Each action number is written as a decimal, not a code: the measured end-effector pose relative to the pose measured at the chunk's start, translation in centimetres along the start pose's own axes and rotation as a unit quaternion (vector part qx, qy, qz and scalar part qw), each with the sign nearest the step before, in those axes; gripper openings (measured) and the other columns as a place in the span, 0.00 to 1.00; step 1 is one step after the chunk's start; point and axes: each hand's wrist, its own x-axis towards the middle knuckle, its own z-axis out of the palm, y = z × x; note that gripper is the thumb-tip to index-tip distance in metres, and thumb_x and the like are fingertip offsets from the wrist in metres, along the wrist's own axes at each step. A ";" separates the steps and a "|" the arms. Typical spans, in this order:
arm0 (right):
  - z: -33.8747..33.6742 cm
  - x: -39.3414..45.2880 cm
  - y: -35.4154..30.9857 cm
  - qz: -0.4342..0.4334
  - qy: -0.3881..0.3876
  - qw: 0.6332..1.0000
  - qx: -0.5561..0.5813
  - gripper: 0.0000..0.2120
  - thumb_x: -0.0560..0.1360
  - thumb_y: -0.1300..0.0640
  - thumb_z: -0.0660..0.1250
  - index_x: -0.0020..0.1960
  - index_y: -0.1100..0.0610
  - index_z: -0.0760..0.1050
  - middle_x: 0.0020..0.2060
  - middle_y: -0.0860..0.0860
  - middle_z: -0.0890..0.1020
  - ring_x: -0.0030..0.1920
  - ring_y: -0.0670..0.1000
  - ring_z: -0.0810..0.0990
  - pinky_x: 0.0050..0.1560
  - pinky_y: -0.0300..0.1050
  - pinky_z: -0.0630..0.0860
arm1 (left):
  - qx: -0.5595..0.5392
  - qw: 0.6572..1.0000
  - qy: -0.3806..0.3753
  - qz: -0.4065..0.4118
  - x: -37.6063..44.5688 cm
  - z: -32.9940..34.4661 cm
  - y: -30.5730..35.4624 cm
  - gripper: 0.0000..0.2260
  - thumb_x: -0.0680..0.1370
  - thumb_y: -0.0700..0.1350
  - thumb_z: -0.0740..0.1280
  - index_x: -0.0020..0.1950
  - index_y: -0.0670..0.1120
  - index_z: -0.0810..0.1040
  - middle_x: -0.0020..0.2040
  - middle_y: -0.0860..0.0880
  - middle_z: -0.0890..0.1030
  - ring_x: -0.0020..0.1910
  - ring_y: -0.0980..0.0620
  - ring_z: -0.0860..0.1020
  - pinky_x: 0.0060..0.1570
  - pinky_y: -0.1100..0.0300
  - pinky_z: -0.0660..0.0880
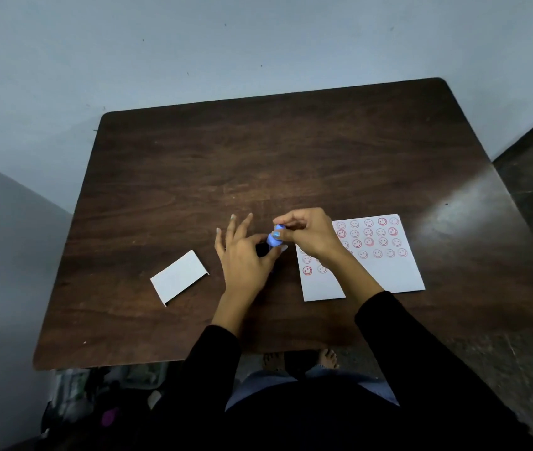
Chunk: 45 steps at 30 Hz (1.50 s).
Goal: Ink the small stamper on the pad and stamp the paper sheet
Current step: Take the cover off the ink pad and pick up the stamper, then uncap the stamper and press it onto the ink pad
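A small blue stamper (273, 239) stands upright near the middle of the dark wooden table (258, 157). My right hand (307, 236) pinches its top with fingertips. My left hand (242, 252) rests beside its base, thumb and forefinger around a small dark object (261, 249), likely the ink pad, mostly hidden; the other fingers are spread. To the right lies the white paper sheet (385, 271), covered in several rows of red smiley stamps, partly under my right forearm.
A small white card or lid (178, 277) lies on the table left of my hands. The table's front edge runs just before my body; my feet show below it. A grey wall stands behind the table.
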 end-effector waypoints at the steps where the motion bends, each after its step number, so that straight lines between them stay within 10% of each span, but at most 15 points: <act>1: -0.1 0.1 0.0 -0.004 -0.012 1.000 0.002 0.11 0.67 0.66 0.73 0.49 0.60 0.82 0.46 0.59 0.85 0.47 0.50 0.82 0.49 0.40 0.79 | 0.001 1.000 0.001 -0.001 0.1 0.0 -0.1 0.15 0.70 0.58 0.70 0.50 0.50 0.83 0.72 0.48 0.68 0.75 0.48 0.55 0.72 0.48 0.42; 19: -2.2 0.1 0.2 -0.032 -0.128 0.977 0.169 0.18 0.74 0.73 0.61 0.62 0.62 0.73 0.51 0.58 0.80 0.48 0.46 0.81 0.53 0.34 0.77 | -0.060 0.998 -0.018 0.005 -0.4 0.7 -0.5 0.16 0.69 0.58 0.71 0.54 0.52 0.82 0.74 0.45 0.63 0.76 0.46 0.49 0.72 0.49 0.36; 26: -2.9 -0.1 -0.3 0.065 -0.062 0.864 0.495 0.10 0.77 0.65 0.59 0.54 0.58 0.77 0.46 0.54 0.83 0.46 0.50 0.84 0.48 0.44 0.82 | 0.062 0.993 0.014 0.097 -3.6 2.6 -1.1 0.18 0.72 0.60 0.66 0.58 0.54 0.79 0.76 0.41 0.56 0.76 0.41 0.46 0.73 0.47 0.40; 34: -2.5 -0.7 0.0 0.109 -0.065 0.779 0.615 0.09 0.78 0.61 0.59 0.54 0.60 0.77 0.42 0.56 0.86 0.46 0.52 0.85 0.44 0.46 0.83 | 0.193 0.979 0.011 0.060 -5.4 4.0 -2.0 0.20 0.74 0.63 0.61 0.63 0.58 0.73 0.76 0.39 0.56 0.75 0.39 0.47 0.66 0.34 0.42; 45: -1.9 -0.3 0.3 0.146 -0.068 0.778 0.607 0.10 0.77 0.66 0.59 0.55 0.67 0.75 0.50 0.63 0.82 0.53 0.59 0.82 0.48 0.45 0.82 | 0.027 1.000 0.004 0.004 -4.4 0.4 -4.2 0.46 0.65 0.69 0.67 0.75 0.47 0.55 0.77 0.47 0.54 0.77 0.51 0.46 0.73 0.45 0.43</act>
